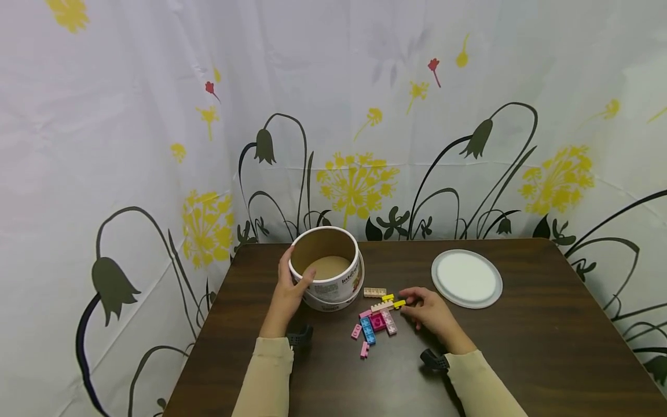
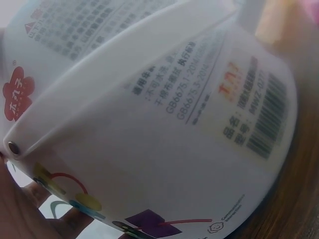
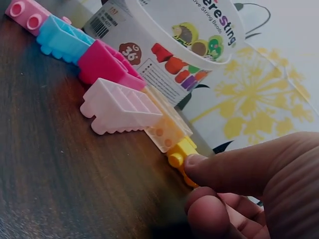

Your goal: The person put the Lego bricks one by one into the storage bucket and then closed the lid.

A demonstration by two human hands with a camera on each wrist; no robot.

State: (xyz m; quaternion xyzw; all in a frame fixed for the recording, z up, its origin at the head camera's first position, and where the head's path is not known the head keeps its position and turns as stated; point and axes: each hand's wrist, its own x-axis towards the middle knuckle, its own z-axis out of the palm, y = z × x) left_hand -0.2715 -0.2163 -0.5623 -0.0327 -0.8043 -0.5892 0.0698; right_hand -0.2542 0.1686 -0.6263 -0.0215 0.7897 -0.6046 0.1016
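Note:
My left hand (image 1: 289,292) grips the left side of a white bucket (image 1: 336,289), its thumb over the rim. The bucket's inside shows bare in the head view, and its label and barcode fill the left wrist view. Over on the right, my right hand (image 1: 429,314) pinches a small yellow toy brick (image 3: 182,153) at the edge of a loose pile. That pile holds a blue brick (image 1: 367,330), a magenta brick (image 1: 377,322), a light pink brick (image 3: 119,107), a peach brick (image 1: 383,307) and several small pink ones.
A round white lid (image 1: 466,278) lies on the dark wooden table (image 1: 537,336), right of the bricks. Behind the table's back edge hangs a white curtain (image 1: 333,87) printed with flowers.

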